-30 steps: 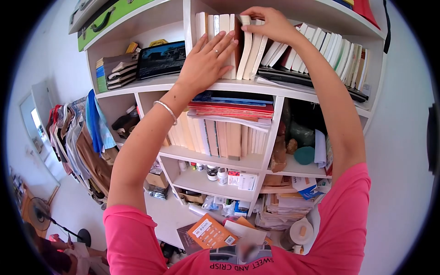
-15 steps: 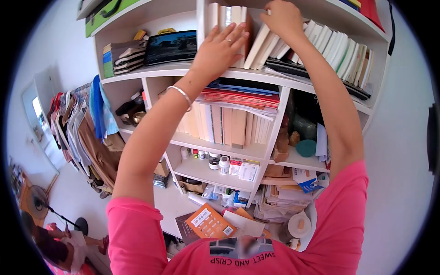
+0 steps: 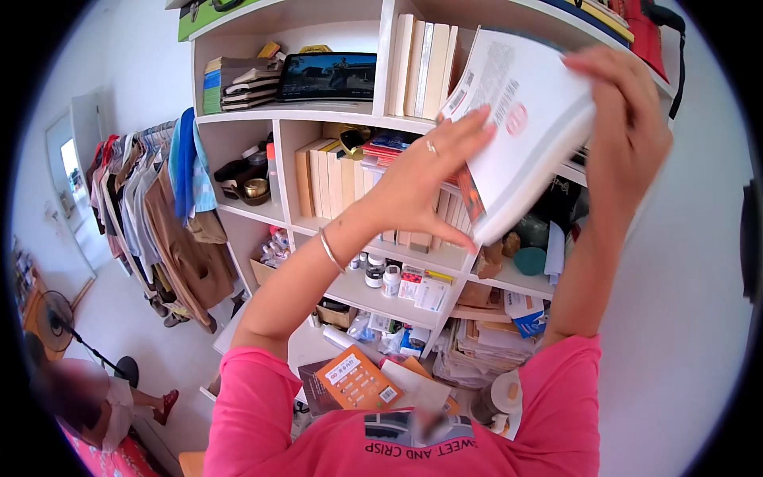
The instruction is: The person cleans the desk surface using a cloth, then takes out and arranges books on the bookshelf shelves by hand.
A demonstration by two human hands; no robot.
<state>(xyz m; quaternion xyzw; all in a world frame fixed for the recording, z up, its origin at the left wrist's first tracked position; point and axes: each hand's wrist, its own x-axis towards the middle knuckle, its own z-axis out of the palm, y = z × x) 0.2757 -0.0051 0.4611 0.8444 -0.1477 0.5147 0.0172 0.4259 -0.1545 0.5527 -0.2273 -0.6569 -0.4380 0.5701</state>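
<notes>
A white-covered book (image 3: 528,111) with small print and a round pink stamp is held up tilted before the upper shelf. My right hand (image 3: 628,119) grips its right edge, fingers bent over the top corner. On the other side, my left hand (image 3: 429,175) is open, thumb stretched away from the fingers. Its fingertips overlap the book's left edge; whether they press on it I cannot tell. Behind the book, several upright books (image 3: 421,67) stand in the upper compartment, and the book hides most of the row to their right.
A tablet-like screen (image 3: 327,78) leans in the upper left compartment. Lower shelves hold bottles (image 3: 391,281), more books (image 3: 334,187) and papers (image 3: 485,350). An orange book (image 3: 359,380) lies below. Clothes (image 3: 159,215) hang at left, near a fan (image 3: 56,318) and a seated person (image 3: 87,397).
My right hand has drawn the white book out of the upper shelf row. My left hand has come down from the upright books to the book's left side. The view has shifted slightly.
</notes>
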